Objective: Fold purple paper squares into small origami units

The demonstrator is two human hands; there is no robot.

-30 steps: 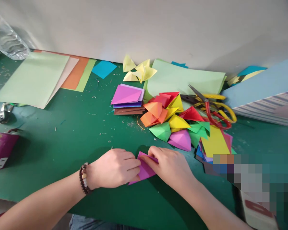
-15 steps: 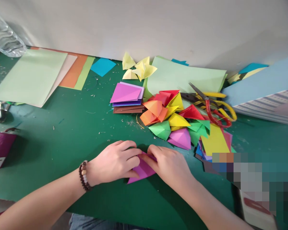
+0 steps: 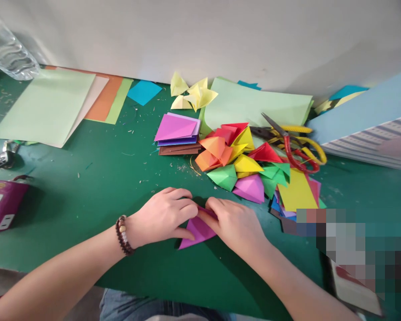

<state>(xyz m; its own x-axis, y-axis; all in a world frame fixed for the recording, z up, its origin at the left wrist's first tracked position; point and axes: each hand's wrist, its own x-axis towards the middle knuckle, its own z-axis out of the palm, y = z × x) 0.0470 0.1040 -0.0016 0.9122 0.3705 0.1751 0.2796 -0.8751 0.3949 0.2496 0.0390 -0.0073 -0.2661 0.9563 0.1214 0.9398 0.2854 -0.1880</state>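
Observation:
A purple sheet of folding paper [image 3: 198, 232] lies on the green table between my hands, partly folded, with its lower left corner pointing toward me. My left hand [image 3: 165, 218], a beaded bracelet on its wrist, is closed on the paper's left and upper edge. From the other side my right hand [image 3: 235, 223] pinches the upper right edge, its thumb lying along the fold. The fingertips of both hands hide part of the far edge. Just beyond the right hand sits a pile of folded paper pieces, among them a pink one [image 3: 250, 188] and a green one [image 3: 223, 177].
Behind the hands is a stack of purple, blue and brown paper [image 3: 177, 127]. Red- and yellow-handled scissors [image 3: 300, 156] lie at the right. Large pale green sheets [image 3: 47, 107] and a plastic bottle [image 3: 11, 49] occupy the left, with a purple power socket [image 3: 6, 205] below.
Both hands stay on the purple paper, which shows a narrow raised fold at its upper edge. The whole view has shifted slightly.

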